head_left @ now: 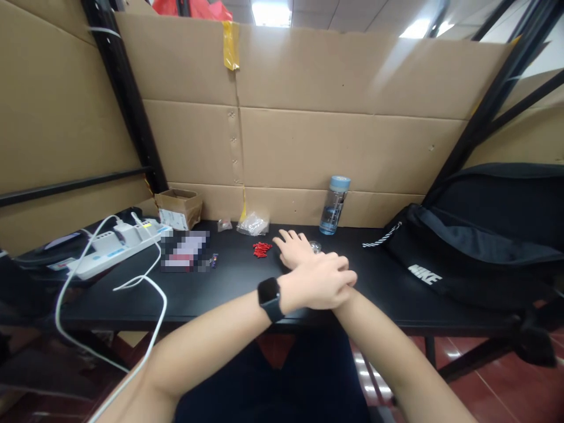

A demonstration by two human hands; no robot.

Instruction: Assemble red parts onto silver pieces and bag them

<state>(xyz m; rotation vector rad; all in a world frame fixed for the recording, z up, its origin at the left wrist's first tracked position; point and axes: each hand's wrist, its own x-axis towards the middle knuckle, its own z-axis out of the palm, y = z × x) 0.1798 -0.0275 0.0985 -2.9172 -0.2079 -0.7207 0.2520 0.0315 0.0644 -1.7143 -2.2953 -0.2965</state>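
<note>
Left hand [317, 283] lay over the right forearm [374, 332], clasp indeterminable; right hand [296, 249], grip released, fingers spread, lay left of the blue-lidded water bottle [332, 205], where a careless leftward sweep risked scattering the small red pieces [262, 249] piled farther left.

Square-faced black smartwatch [268, 292] on left wrist [286, 294], bare forearms [211, 338], dark navy clothing [273, 396] below

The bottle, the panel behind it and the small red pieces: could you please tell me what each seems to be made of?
Panel: matte brown cardboard, judging by its fold lines. Bottle: clear, glossy plastic or glass, as its body is see-through. Small red pieces: possibly plastic, from the bright, even colour, though too small to be sure; finish unclear.
</note>
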